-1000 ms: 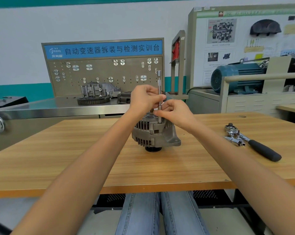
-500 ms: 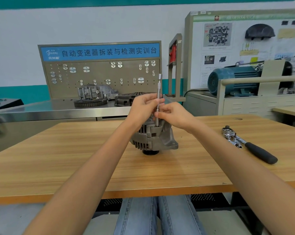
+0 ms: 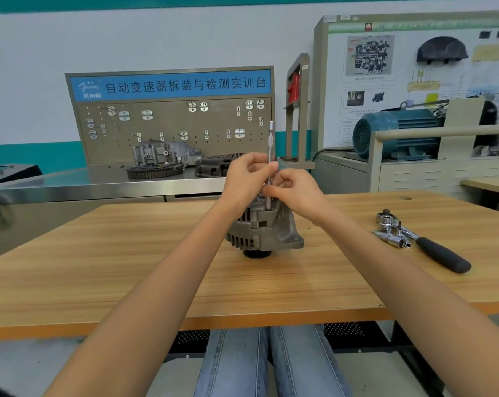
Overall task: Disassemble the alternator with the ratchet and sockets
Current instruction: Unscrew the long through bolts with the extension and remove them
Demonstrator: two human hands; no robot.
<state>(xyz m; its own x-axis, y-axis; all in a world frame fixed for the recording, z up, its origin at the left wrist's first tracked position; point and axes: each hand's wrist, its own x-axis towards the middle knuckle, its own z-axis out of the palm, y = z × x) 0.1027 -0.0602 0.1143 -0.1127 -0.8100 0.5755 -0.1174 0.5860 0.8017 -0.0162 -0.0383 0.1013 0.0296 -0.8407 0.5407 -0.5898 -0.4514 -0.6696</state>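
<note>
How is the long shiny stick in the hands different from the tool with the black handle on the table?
The extension bar stands upright on the alternator, pinched by both hands; the ratchet lies flat on the table, untouched. The extension bar is thin, all metal; the ratchet has a thick black grip. Both have shiny metal.

I sit at a wooden worktop. Beyond it a steel bench carries a pegboard with a blue sign; the wall is white over teal. A blue motor sits right.
</note>
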